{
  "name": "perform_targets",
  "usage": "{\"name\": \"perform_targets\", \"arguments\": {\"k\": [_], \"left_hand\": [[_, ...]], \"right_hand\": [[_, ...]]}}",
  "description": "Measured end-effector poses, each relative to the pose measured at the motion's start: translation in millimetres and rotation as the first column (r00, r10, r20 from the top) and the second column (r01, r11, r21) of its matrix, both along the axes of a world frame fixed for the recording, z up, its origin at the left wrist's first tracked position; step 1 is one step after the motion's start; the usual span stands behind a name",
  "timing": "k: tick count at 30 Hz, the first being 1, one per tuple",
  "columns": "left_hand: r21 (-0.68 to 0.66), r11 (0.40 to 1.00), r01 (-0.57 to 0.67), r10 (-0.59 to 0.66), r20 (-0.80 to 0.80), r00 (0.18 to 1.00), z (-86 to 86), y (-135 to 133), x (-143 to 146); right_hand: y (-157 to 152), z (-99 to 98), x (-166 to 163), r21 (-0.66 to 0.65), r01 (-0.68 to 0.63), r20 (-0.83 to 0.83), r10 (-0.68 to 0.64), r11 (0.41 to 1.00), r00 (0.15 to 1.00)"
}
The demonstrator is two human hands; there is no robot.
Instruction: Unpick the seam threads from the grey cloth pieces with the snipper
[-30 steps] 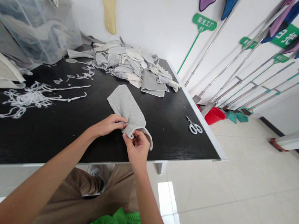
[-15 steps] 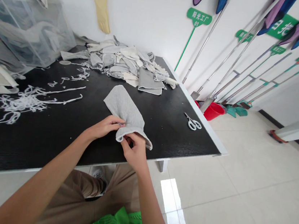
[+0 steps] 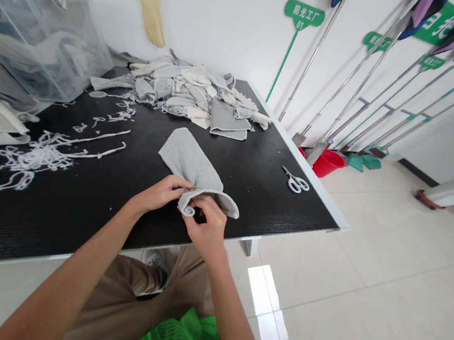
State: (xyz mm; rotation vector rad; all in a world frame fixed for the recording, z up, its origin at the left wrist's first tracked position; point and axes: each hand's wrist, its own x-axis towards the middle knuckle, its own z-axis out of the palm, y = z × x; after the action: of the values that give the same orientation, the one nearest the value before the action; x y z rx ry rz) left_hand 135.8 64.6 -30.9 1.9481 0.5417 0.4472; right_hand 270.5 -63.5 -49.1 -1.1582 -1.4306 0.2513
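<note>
A grey knit fabric tube lies slanting on the black table, its hemmed open end toward me. My left hand is closed in a pinch at the left side of that hem, on a thin pointed metal tool whose tip is against the fabric; most of it is hidden by the fingers. With the fingers partly inside the opening, my right hand grips the hem, which curls up at the left corner. White-handled scissors lie apart, to the right of both hands.
Behind is a heap of grey and white fabric pieces. Tangled white thread lies left, near a clear plastic bin of cloth. Mops stand by a red bucket. The table's right edge is close to the scissors.
My right hand has shifted slightly and the hem's right side has lifted and opened wider. The left hand keeps its pinch at the hem. The view has turned a little.
</note>
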Motion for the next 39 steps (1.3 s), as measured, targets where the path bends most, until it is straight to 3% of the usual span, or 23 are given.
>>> {"name": "perform_targets", "arguments": {"k": [4,9,12,16,18,20,23,26,32,36,39], "left_hand": [[0.015,1.000,-0.017,0.017,-0.008,1.000,3.9,-5,1],[0.012,0.999,-0.039,0.039,0.000,0.999,10.2,-11,2],[-0.030,0.984,-0.175,0.177,0.085,0.981,10.1,-19,-6],[-0.143,0.935,-0.325,0.353,0.273,0.895,10.7,-48,-20],[-0.065,0.932,-0.357,0.362,0.232,0.903,14.7,-69,-23],[0.095,0.912,-0.400,0.392,0.097,0.915,20.8,-87,-20],[0.270,0.801,-0.534,0.550,0.021,0.835,28.5,-101,-11],[0.340,0.705,-0.622,0.647,0.052,0.761,31.8,-101,-7],[0.435,0.707,-0.558,0.603,0.044,0.797,37.1,-106,-9],[0.581,0.608,-0.542,0.656,0.017,0.754,36.0,-111,-9],[0.646,0.571,-0.506,0.668,-0.007,0.744,32.4,-112,-12]], "right_hand": [[-2,-2.5,-2,-0.028,0.107,-0.011,-0.108,0.994,0.994],[-2,-4.1,-4,-0.054,0.147,-0.047,-0.150,0.988,0.988],[-2,-5.8,-5,-0.044,0.181,-0.087,-0.184,0.983,0.979],[-3,-9.1,-6,-0.051,0.201,-0.087,-0.204,0.978,0.975],[-4,-11.0,-7,-0.056,0.197,-0.089,-0.202,0.979,0.975],[-5,-12.4,-6,-0.040,0.187,-0.078,-0.189,0.982,0.979],[-5,-12.7,-6,-0.005,0.201,-0.050,-0.201,0.980,0.978],[-5,-11.6,-7,0.018,0.230,-0.051,-0.229,0.973,0.972],[-6,-13.2,-7,0.069,0.206,0.000,-0.207,0.976,0.978],[-7,-16.8,-7,0.062,0.189,0.024,-0.191,0.980,0.981],[-7,-17.5,-9,0.015,0.188,0.032,-0.188,0.982,0.982]]}}
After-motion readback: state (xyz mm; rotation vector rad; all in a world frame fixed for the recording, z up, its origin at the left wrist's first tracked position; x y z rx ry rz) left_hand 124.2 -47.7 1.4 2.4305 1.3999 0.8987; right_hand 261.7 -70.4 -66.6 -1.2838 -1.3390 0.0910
